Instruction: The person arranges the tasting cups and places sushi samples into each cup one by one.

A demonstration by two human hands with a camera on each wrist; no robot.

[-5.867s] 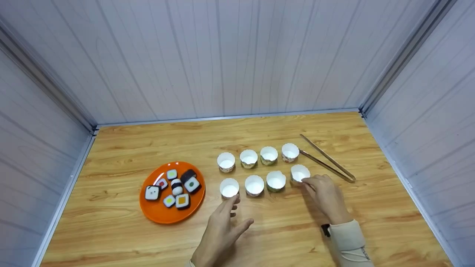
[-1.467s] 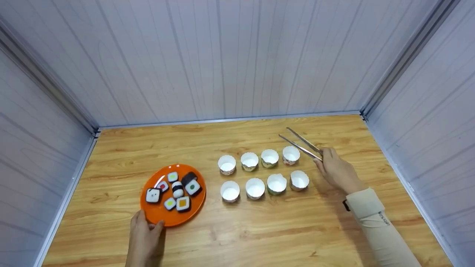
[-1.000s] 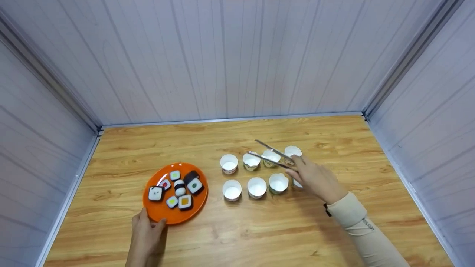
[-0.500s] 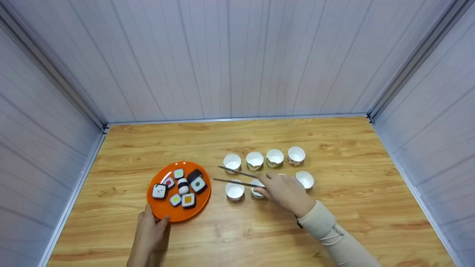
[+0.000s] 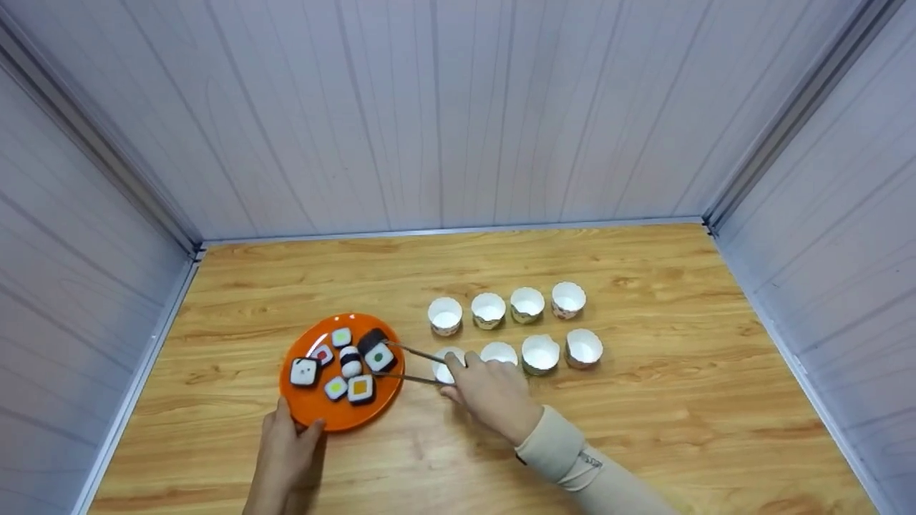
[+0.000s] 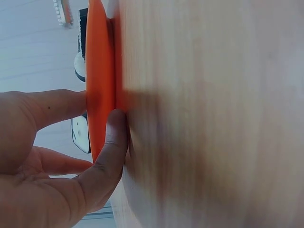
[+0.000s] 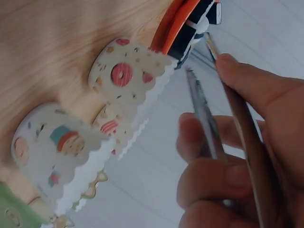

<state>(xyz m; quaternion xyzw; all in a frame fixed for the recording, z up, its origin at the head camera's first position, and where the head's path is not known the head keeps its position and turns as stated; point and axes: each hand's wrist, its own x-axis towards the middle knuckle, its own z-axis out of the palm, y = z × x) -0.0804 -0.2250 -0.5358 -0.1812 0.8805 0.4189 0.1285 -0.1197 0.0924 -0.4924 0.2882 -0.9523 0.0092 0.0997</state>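
My right hand [image 5: 494, 397] grips metal tongs [image 7: 240, 114] by their arms, thumb on one side and curled fingers on the other. The spread tong tips reach over the orange plate [image 5: 309, 413], one on each side of a white sushi roll with a green centre [image 5: 379, 359]. A dark-topped sushi piece [image 5: 371, 339] lies right behind that roll. Several other sushi pieces, such as one with an orange centre [image 5: 361, 387], share the plate. At the plate's near left edge, my left hand [image 5: 285, 447] pinches the rim, with fingers above and below it in the left wrist view.
Several white paper baking cups stand right of the plate in two rows, including a back-row cup [image 5: 445, 316] and a front-row cup [image 5: 540, 355]. My right hand partly covers the nearest front cups. Pale panel walls [image 5: 458, 121] enclose the wooden table [image 5: 680, 429].
My right hand has picked up the tongs from the right and carried them leftward over the cups to the plate. My left hand has moved from the cups to the plate's rim.
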